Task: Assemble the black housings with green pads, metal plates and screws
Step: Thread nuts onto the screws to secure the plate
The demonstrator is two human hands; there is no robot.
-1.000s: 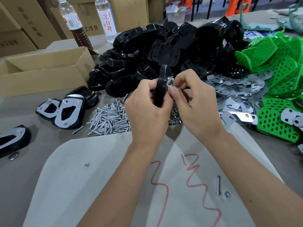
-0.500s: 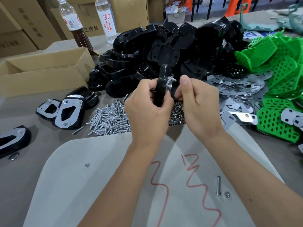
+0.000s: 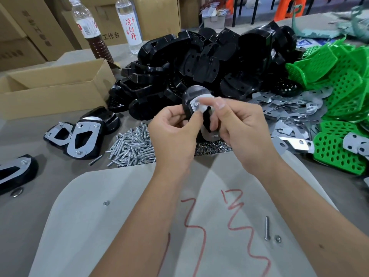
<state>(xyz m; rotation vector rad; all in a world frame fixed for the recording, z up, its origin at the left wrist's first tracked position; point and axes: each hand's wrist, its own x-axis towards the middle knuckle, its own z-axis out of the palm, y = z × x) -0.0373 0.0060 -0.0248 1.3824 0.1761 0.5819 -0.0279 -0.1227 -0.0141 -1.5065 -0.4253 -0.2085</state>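
Black housing (image 3: 191, 96) upright, plate face nearward

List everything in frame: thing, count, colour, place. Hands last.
held housing: one, black, metal plate on it, between both hands
loose housings: large pile, black, behind the hands
green pads: heap, green, perforated, far right
metal plates: spread, silver, right of the hands
screws: pile, silver, left of the left hand
nuts: small pile, silver, under the hands
finished housings: at least four, black with silver plates, left
cardboard box: one, brown, open, far left
bottles: two, back left
loose screw: one, silver, near sheet
left hand: grips housing
right hand: holds housing
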